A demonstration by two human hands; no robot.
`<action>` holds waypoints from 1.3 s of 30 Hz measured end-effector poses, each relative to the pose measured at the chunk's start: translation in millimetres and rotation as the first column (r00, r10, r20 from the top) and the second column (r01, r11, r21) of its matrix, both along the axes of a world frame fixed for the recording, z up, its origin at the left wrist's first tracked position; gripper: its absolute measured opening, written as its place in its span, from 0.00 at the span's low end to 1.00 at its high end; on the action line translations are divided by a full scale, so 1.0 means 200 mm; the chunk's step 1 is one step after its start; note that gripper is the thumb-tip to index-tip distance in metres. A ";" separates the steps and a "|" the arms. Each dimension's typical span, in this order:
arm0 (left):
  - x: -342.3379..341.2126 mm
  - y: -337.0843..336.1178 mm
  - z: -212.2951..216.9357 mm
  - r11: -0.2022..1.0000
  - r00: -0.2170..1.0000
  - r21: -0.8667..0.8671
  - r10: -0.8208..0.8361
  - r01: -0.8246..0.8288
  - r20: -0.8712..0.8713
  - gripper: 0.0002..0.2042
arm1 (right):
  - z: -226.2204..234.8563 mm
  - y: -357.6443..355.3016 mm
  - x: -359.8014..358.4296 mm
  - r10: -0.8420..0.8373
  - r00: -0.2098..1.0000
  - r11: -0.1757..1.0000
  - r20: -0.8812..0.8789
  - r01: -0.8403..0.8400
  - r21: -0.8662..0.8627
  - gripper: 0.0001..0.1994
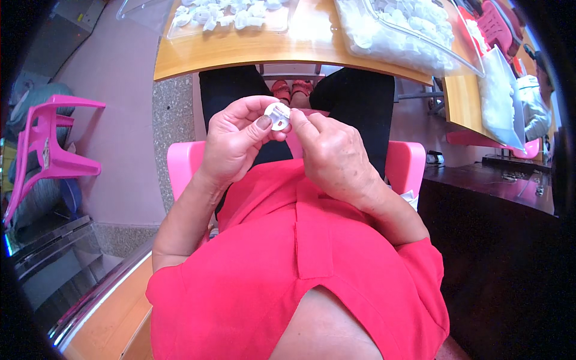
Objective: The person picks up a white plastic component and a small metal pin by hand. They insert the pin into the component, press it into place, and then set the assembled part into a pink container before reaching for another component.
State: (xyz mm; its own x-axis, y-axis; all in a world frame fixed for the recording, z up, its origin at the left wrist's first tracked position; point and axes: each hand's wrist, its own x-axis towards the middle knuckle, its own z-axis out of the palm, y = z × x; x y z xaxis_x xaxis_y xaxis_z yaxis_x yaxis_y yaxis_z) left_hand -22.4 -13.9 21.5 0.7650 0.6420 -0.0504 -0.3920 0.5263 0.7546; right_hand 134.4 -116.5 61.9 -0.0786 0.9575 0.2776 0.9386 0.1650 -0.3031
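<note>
Over my lap, my left hand (234,141) pinches a small white round plastic part (278,117) between thumb and fingers. The part has a raised bit inside and a small reddish-brown spot or hole low on its face. My right hand (337,155) is closed, its index fingertip at the right edge of that part. Whatever its thumb and fingers grip is hidden behind the hand.
A wooden table (252,55) ahead carries a clear tray (282,27) and a larger clear bin (384,45), both with many white plastic pieces. A bag of white pieces (499,99) is at the right. Pink chair armrests (408,165) flank me; another pink chair (57,150) stands left.
</note>
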 end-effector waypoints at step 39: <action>0.01 -0.01 -0.02 0.997 0.999 0.065 0.028 -0.027 -0.016 0.13 | 0.02 -0.01 0.01 -0.010 0.998 1.000 0.057 0.009 0.016 0.11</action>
